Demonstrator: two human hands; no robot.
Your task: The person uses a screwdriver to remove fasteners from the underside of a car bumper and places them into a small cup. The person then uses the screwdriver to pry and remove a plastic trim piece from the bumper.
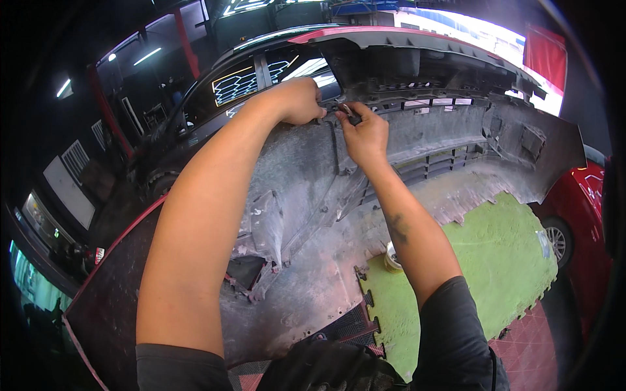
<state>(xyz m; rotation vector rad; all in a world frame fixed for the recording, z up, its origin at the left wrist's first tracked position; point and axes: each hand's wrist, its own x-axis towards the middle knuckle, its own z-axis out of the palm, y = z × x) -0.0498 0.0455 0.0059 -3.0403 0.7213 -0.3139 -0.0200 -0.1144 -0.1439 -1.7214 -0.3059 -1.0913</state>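
Both my arms stretch over the inner side of a large, dusty grey car bumper [297, 169]. My left hand [301, 101] is at its upper part, with the fingers curled in and the fingertips pressed near the plastic; what they grip, if anything, is hidden. Just to its right, my right hand [366, 133] pinches a small dark piece with a light, shiny edge between thumb and fingers, too small to name. The two hands are a short gap apart. Beyond them runs the bumper's slotted grille section [433, 161].
Behind the bumper stands a dark car [238, 85] with lamps reflected in its windows. A red car [587, 195] is on the right. Below lies a green mat [482, 260], with a small white tub [392, 258] partly behind my right forearm. Red floor tiles [528, 345] border the mat.
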